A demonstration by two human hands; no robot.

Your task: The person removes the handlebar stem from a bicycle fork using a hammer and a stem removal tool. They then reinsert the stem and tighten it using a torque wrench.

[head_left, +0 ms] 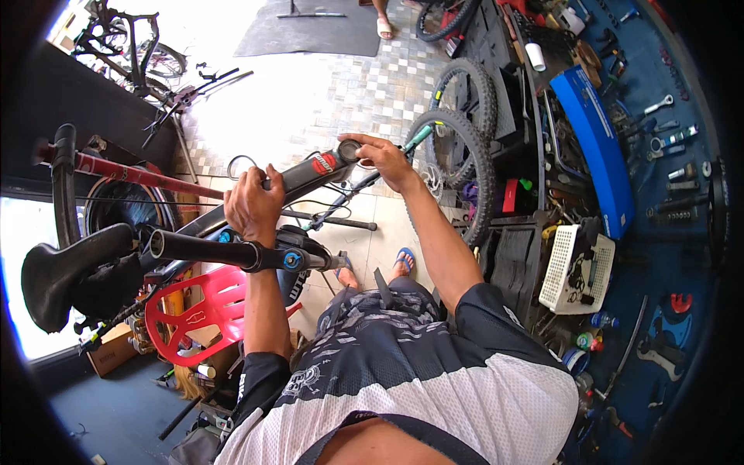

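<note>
The left hand is closed around the black frame tube of a bicycle that is held up off the floor, and the fingers wrap it fully. The right hand rests on the round opening at the upper end of this tube, the head tube end. Its fingers are curved over the rim, partly open, and I cannot tell if they pinch a small part there or only press on it.

Below the left hand a black suspension fork leg with a blue dial lies across the view, close to the wrist. The black saddle is at the far left, and a red plastic chair stands under the frame.

I think the main risk is that the frame turns or slides. It depends mostly on the one closed hand, so a hard push from the right hand could rotate it and bring the fork leg against the forearm. If a small part sits in the opening, it could fall to the tiled floor and roll toward the knobby wheels leaning at the tool shelves. The thin cable hanging under the tube could also catch a finger.
</note>
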